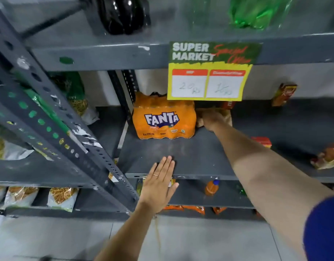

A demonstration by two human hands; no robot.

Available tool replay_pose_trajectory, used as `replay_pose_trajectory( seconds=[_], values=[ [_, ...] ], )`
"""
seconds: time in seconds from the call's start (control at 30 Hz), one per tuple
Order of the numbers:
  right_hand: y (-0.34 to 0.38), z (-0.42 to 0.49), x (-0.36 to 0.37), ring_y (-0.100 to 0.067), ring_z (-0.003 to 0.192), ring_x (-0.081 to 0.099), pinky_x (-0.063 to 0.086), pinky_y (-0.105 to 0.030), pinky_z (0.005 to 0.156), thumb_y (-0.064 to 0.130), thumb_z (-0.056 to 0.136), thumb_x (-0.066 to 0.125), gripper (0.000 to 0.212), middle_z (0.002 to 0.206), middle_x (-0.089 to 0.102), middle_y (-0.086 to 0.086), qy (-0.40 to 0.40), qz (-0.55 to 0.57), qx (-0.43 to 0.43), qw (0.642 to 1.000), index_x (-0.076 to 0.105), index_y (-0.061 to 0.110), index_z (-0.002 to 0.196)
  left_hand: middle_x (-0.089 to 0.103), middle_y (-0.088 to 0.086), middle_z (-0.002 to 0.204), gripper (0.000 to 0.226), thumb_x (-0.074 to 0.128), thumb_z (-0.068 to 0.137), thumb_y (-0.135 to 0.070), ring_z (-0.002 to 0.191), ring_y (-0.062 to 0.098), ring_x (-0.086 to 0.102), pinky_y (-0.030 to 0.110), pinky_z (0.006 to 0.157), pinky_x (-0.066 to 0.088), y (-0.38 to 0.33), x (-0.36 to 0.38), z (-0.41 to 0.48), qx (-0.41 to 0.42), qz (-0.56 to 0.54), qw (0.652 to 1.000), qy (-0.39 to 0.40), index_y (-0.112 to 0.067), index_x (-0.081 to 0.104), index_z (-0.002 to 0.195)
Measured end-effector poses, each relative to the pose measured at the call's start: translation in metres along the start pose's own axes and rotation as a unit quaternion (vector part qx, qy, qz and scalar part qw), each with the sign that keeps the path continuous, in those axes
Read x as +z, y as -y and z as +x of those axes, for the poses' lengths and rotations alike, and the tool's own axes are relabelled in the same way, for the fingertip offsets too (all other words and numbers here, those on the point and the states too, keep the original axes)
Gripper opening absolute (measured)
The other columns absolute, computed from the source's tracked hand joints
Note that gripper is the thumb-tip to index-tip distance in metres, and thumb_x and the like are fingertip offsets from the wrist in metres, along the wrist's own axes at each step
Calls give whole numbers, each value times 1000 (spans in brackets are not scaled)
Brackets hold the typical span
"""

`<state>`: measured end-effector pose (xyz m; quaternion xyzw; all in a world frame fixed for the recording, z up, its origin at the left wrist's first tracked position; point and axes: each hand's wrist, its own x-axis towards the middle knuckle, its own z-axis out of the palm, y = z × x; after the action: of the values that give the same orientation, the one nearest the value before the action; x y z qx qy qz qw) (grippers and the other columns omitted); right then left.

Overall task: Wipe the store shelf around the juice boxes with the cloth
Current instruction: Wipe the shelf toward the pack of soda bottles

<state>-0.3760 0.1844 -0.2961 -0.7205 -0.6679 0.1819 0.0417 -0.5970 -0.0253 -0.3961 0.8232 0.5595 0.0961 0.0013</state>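
Where the right hand [209, 118] reaches to the back of the grey shelf [181, 151], its fingers press a brown cloth [225, 115] down just beside one orange Fanta pack [164, 117]; the grip itself cannot be told. Three juice boxes show: one [227, 104] behind the cloth, one [284, 94] far right, one [261, 141] near the forearm. The left hand [158, 185] lies flat and empty, fingers extended, over the shelf's front edge. Bare shelf surface lies between both hands.

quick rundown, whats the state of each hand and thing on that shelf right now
right hand: reaching deep, pressed on the cloth
cloth: bunched on the shelf, beside the Fanta pack
left hand: flat, open, at the shelf edge
Fanta pack: upright, shrink-wrapped
juice box: upright, far right
shelf: dusty in front
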Motion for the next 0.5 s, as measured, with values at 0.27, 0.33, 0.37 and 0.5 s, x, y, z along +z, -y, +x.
replay_pose_trajectory(
  seconds=[0.27, 0.33, 0.37, 0.5],
  values=[
    [-29, -81, 38, -34, 135, 44, 36, -41, 112, 9, 98, 43, 45, 148, 44, -19, -37, -160, -5, 986, 42, 3, 143, 10, 5, 161, 67, 28, 100, -49, 148, 18, 1, 39, 119, 8, 1, 8, 1, 0, 12, 1000, -1, -10, 13, 152],
    [-32, -110, 43, -31, 135, 45, 36, -37, 112, 10, 101, 38, 42, 146, 48, -18, -44, -157, -38, 986, 43, 1, 141, 9, 5, 161, 66, 27, 100, -48, 148, 18, 1, 40, 118, 7, 1, 8, 0, 0, 10, 1000, -3, -11, 12, 152],
    [-35, -119, 41, -29, 131, 50, 40, -37, 110, 11, 101, 39, 39, 142, 54, -15, -26, -150, -49, 987, 51, 3, 137, 9, 5, 161, 66, 25, 100, -49, 148, 18, 0, 40, 118, 7, 1, 8, 0, -2, 10, 1000, -3, -11, 11, 152],
    [-26, -125, -12, -18, 103, 70, 52, -35, 92, 31, 86, 62, 25, 101, 77, -5, 58, 138, -45, 988, 77, 13, 94, 5, 6, 161, 67, 20, 100, -50, 148, 18, -3, 40, 118, 5, 3, 5, 0, 8, 23, 1000, 6, -11, 6, 152]
  ],
)
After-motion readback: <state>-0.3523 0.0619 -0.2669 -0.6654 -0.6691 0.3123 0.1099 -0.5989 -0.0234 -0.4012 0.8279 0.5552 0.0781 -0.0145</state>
